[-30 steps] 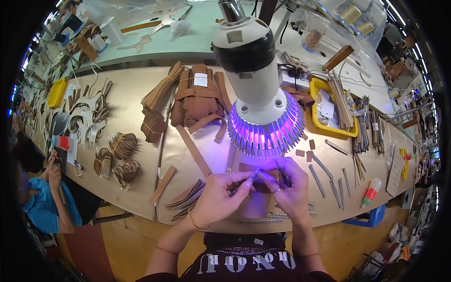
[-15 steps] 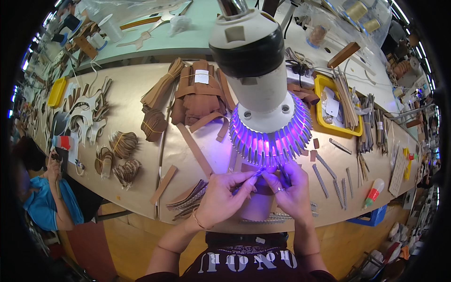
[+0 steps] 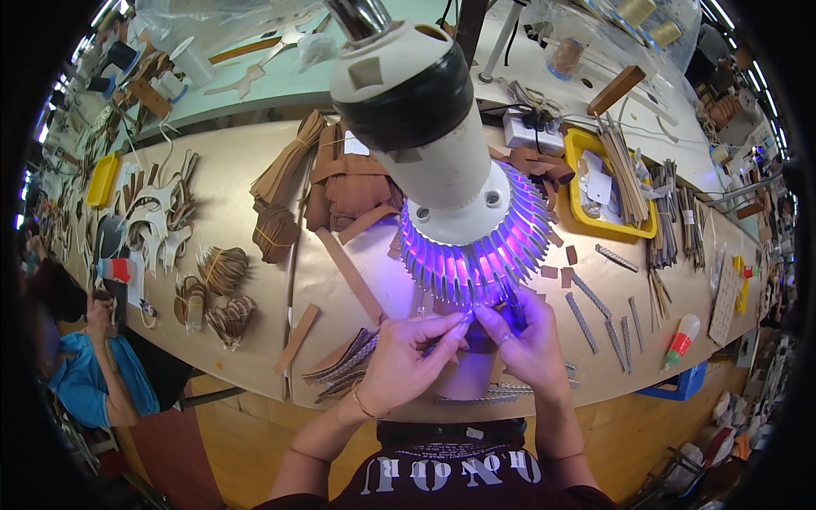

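Close in front of me, both hands meet fingertip to fingertip beneath the glowing purple rim of a lamp point(image 3: 433, 144). My left hand point(image 3: 408, 357) pinches with thumb and forefinger. My right hand point(image 3: 529, 344), with a ring on one finger, pinches right beside it. What lies between the fingertips is small, washed in purple light, and I cannot make it out. A dark shape shows by the right fingers, too shaded to name. Below the hands is a brown surface point(image 3: 467, 376). Braided strips point(image 3: 344, 361) lie by my left wrist.
Brown strap bundles point(image 3: 353, 191) lie behind the lamp. Short grey braided pieces point(image 3: 582, 323) are scattered right, near a yellow tray point(image 3: 575, 200) and a bottle with a red band point(image 3: 680, 342). Tied brown bundles point(image 3: 225, 270) sit left. A person in blue point(image 3: 102, 378) sits far left.
The lamp appears shifted and tilted to the left in the picture, as the view has moved slightly. Both hands keep their pinch at nearly the same place.
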`<state>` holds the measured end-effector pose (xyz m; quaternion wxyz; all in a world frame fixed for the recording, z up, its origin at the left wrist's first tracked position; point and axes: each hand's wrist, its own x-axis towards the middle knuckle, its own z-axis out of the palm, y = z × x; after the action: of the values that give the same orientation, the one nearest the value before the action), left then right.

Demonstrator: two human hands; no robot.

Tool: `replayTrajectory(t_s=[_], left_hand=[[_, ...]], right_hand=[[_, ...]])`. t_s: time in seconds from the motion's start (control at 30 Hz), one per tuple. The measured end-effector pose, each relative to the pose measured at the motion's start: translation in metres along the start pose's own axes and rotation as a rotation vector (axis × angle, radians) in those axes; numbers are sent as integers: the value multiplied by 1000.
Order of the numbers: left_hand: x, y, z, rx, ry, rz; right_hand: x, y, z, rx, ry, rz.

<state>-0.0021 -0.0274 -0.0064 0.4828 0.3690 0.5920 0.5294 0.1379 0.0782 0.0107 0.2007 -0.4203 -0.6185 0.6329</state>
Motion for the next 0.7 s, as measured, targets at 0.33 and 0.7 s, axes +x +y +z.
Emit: replayTrajectory(t_s=[0.33,0.7], left_hand=[[13,7,-22,-349,-318,-231],[34,2,-40,-868,-642,-512]], right_hand=[[4,-7,-10,196,-138,86],[5,-10,-39,78,253,-76]])
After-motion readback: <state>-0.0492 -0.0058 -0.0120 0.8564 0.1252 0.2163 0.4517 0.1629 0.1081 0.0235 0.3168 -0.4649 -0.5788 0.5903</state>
